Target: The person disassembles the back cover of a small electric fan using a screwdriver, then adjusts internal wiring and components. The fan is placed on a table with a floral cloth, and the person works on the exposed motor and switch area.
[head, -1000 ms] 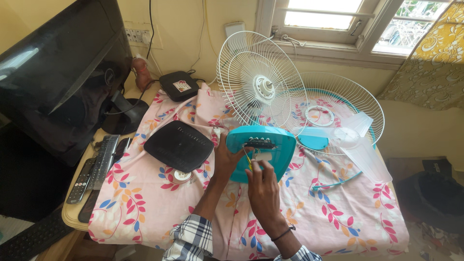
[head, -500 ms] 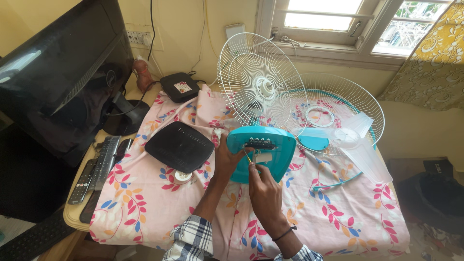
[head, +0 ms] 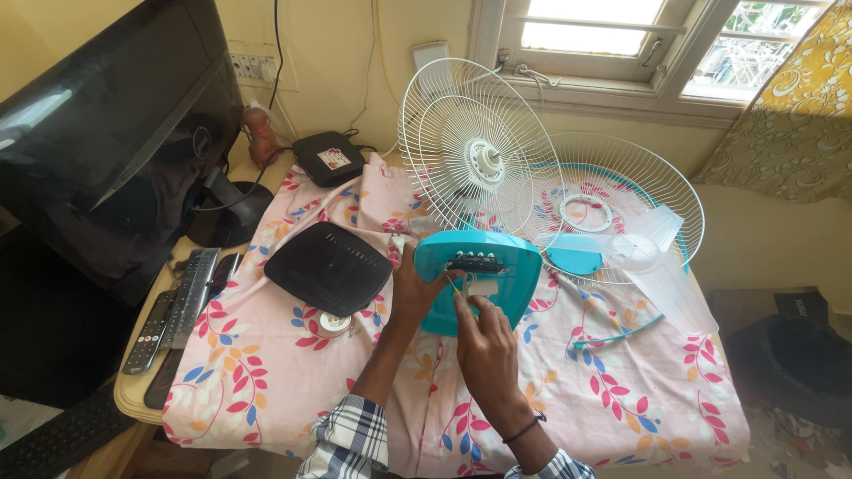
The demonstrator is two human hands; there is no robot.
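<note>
Floral pink cloth [head: 266, 372] covers the counter below a window [head: 612, 35]. Teal fan base [head: 479, 277] stands mid-counter. Left hand [head: 415, 288] grips its left edge; right hand [head: 484, 341] pinches a thin tool at its white tag. Black flat box [head: 328, 266] left; smaller black box with a square white-red label [head: 329, 158] behind.

Plastic, wire and printed cloth

Smooth teal plastic fan base [head: 479, 279], thin white wire grille [head: 475, 146], matt black plastic box [head: 328, 266], soft floral cloth [head: 266, 372], glossy dark screen [head: 98, 133].
</note>
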